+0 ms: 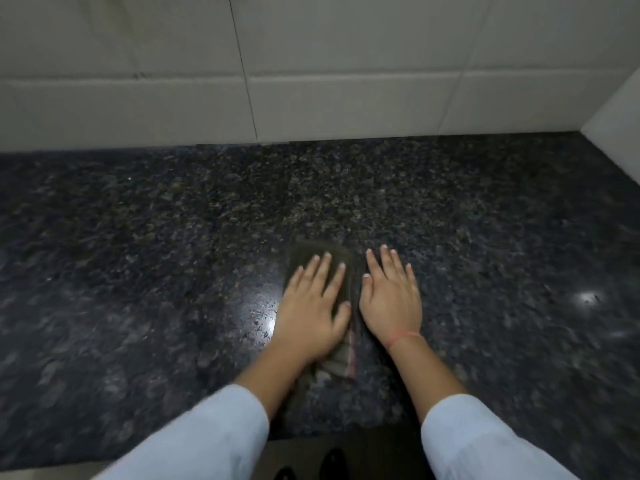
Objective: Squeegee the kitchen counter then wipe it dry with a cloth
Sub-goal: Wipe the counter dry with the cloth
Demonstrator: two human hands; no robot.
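A dark grey-brown cloth (341, 355) with a thin red stripe lies flat on the speckled black granite counter (173, 237), near its front edge. My left hand (311, 313) presses on the cloth with straight, spread fingers. My right hand (391, 299) lies flat beside it, fingers straight, over the cloth's right edge and the counter. Most of the cloth is hidden under both hands. No squeegee is in view.
A white tiled wall (311, 64) runs along the back of the counter. A white side wall (620, 126) closes the corner at the right. The counter's front edge (346, 436) is close below my wrists, with dark shoes (332, 462) on the floor beneath.
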